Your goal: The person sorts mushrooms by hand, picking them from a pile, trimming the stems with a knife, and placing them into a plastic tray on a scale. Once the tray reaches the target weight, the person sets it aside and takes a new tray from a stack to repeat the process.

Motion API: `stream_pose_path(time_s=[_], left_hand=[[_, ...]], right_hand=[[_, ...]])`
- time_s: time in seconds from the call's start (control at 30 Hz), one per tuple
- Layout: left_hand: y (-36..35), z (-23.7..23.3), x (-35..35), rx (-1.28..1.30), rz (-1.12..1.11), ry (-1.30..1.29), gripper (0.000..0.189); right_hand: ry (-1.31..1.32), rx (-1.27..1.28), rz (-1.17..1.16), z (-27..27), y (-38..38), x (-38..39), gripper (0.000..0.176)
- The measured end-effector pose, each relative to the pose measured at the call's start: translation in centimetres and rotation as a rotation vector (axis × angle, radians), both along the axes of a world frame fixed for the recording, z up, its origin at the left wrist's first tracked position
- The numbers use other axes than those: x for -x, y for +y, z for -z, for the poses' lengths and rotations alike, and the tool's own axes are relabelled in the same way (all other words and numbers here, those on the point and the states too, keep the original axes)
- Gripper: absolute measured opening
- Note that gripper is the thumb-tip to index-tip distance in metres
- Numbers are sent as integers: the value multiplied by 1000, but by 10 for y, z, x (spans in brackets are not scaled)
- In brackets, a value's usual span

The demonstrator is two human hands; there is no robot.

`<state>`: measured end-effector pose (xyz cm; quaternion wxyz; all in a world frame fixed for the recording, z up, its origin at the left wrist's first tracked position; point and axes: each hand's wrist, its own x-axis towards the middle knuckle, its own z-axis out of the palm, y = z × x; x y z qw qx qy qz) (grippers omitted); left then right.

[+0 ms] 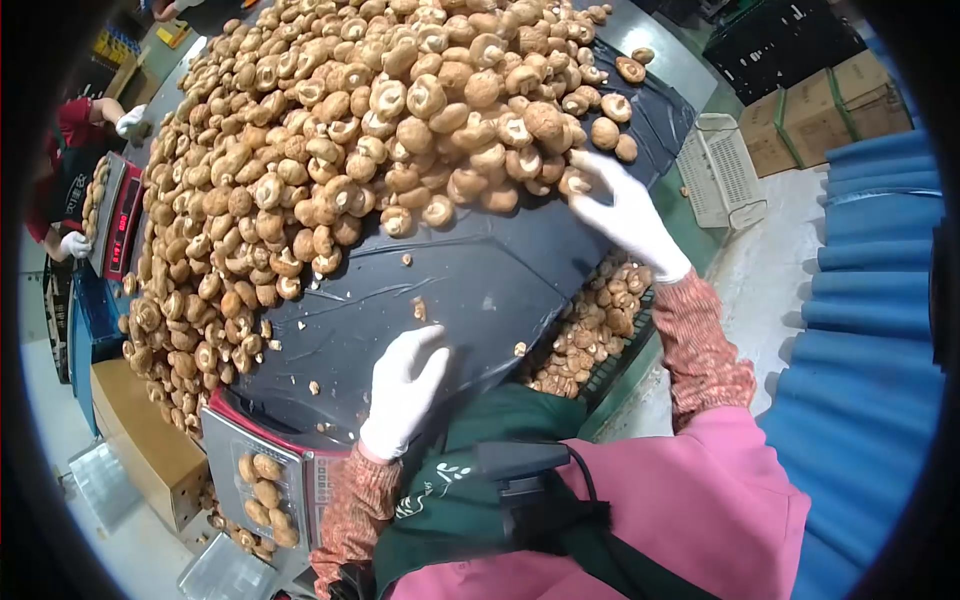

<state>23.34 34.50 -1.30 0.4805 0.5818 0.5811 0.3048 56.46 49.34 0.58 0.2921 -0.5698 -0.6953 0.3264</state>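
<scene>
A big heap of brown shiitake mushrooms [330,130] covers the far and left part of a table wrapped in dark plastic [470,270]. My right hand [630,218], in a white glove, is at the heap's right edge, thumb and fingers around a single mushroom [573,183]. My left hand [402,388], gloved the same way, hovers over the near part of the plastic with thumb and fingers apart and nothing between them. Close to its left stands a red and silver weighing scale [320,480] with several mushrooms [265,490] lying on its plate.
Below the table's right edge a dark crate [600,375] holds more mushrooms. A white plastic basket [715,175] stands beyond, near cardboard boxes [820,115]. Across the heap, at left, a co-worker's gloved hand [75,244] is beside another red scale [122,220]. A cardboard box [145,435] stands at left.
</scene>
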Motion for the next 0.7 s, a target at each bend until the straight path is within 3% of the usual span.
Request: stream_pose_path(time_s=[0.13, 0.2, 0.27, 0.37, 0.47, 0.57, 0.7], left_hand=[[-1, -8, -4, -23, 42, 52, 28], [-5, -7, 2, -1, 7, 50, 28], [-8, -1, 6, 37, -48, 21, 28], [-10, 9, 5, 62, -82, -8, 28], [-4, 18, -4, 73, -57, 1, 28], [1, 47, -11, 177, -77, -119, 32], [7, 66, -13, 351, -216, -357, 44]], right_hand=[[-6, -360, 264, 55, 68, 11, 55], [274, -323, 350, 111, 102, 10, 52], [208, -509, 366, 139, 119, 18, 41], [86, -678, 297, 111, 107, 46, 37], [49, -676, 212, 97, 89, 67, 47], [103, -611, 252, 96, 62, 94, 62], [-31, -700, 133, 90, 36, 110, 64]])
